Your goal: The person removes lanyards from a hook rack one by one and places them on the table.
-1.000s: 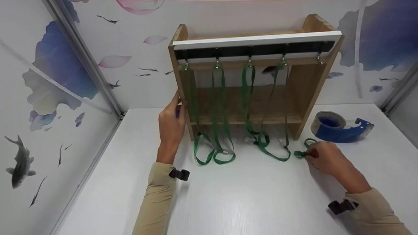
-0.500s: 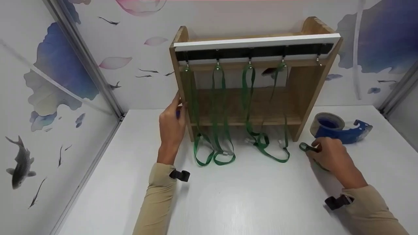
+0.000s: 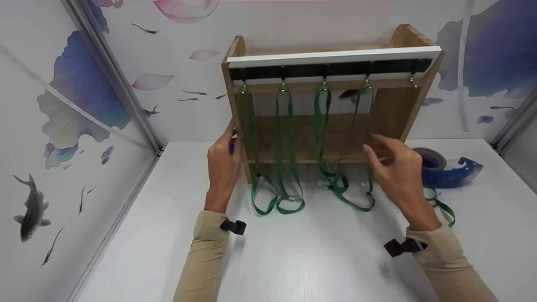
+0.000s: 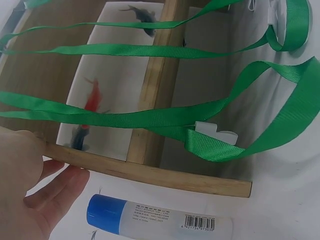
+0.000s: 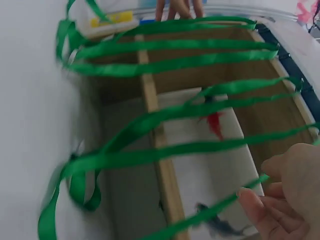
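So the right hand has let go of the loose lanyard it was pinching a moment ago, and now it's at the front of the wooden rack, right of centre in the head view. That lanyard lies on the white table at centre right, below the blue tape dispenser and partly behind the wrist. In the right wrist view, lower right, thumb and fingers are parted around one strand of the fourth lanyard and don't look closed on it; can't tell if they're touching. My read is the work is on that strap for now and the loose one is parked, since the fifth hook at upper right is bare. The fourth is on its hook, same as the other three green lanyards. Left hand hasn't really budged: left of centre, fingers fairly straight against the rack's outer side, not wrapped round anything, probably steadying it, with a blue-capped tube near it at the bottom of the left wrist view
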A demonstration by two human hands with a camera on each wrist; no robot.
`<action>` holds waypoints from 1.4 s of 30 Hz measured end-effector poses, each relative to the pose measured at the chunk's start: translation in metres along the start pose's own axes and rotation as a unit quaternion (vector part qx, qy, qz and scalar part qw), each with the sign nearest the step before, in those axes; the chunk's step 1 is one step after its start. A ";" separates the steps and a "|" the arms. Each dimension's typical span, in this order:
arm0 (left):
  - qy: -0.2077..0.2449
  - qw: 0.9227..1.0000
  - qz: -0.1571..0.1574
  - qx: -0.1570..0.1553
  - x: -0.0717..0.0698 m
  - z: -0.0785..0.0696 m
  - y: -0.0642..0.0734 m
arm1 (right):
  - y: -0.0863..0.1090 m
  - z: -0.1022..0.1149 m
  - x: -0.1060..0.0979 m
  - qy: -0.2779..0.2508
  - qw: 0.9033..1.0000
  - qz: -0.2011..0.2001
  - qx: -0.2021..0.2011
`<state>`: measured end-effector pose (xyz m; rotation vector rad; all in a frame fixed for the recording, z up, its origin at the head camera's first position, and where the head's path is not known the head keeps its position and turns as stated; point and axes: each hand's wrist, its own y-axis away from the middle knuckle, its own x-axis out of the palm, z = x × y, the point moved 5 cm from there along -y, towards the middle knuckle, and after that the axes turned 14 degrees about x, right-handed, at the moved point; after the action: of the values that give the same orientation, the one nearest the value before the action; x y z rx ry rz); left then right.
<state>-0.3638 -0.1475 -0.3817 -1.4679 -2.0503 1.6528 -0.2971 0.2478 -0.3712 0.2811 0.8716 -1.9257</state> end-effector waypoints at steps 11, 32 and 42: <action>-0.001 1.000 -0.003 0.011 0.000 -0.001 -0.001 | -0.007 0.020 0.033 -0.030 0.999 -0.028 0.029; -0.007 1.000 0.002 0.007 0.000 0.002 0.000 | -0.010 0.017 0.027 -0.105 0.991 -0.084 0.004; -0.003 1.000 -0.003 0.012 0.000 0.001 0.000 | -0.009 0.027 0.016 -0.149 0.982 -0.099 -0.064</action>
<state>-0.3644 -0.1479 -0.3817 -1.4493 -2.0285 1.6754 -0.3082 0.2211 -0.3557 -0.1752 0.8403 -2.0162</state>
